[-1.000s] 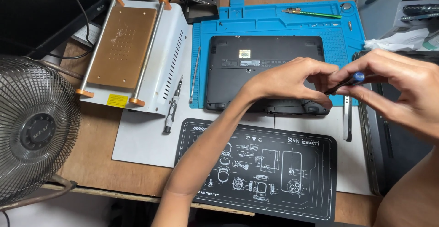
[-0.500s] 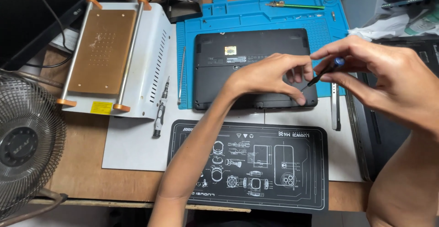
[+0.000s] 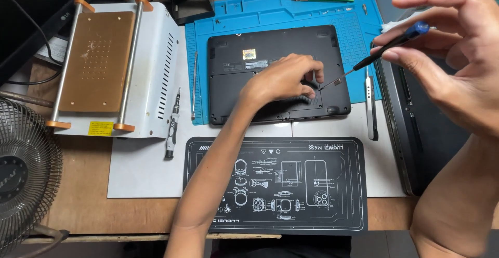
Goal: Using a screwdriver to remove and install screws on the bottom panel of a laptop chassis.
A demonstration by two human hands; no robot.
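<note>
Screwdriver, slim, black shaft w/ blue cap [image 3: 387, 47], held in right hand [image 3: 457, 55] at upper right of view. Grip: thumb and fingers pinched together around upper shaft, just below the cap. Long axis runs diagonal: blue cap up and to the right, metal tip down and to the left. Tip sits over lower right area of black laptop lying underside up [image 3: 275, 73], approx. beside left fingertips; whether tip touches the laptop cannot be told.

Left hand [image 3: 283, 78] rests palm-down on laptop base, fingers curled, tips pressed on the casing near screwdriver tip; holds nothing that can be seen.

Laptop lies on blue silicone work mat [image 3: 291, 11], long side across the desk, label toward the far edge.

Surroundings: black printed desk mat w/ white diagrams [image 3: 275, 185] nearer the person, apart from laptop. Second screwdriver, black-and-silver [image 3: 172, 125], lies left of laptop on white sheet, long axis approx. front-to-back. White machine w/ brown plate and two steel rails [image 3: 106, 63] far left. Wire fan guard [image 3: 23, 180] at lower left edge. Second dark device [image 3: 416, 133] under right forearm.
</note>
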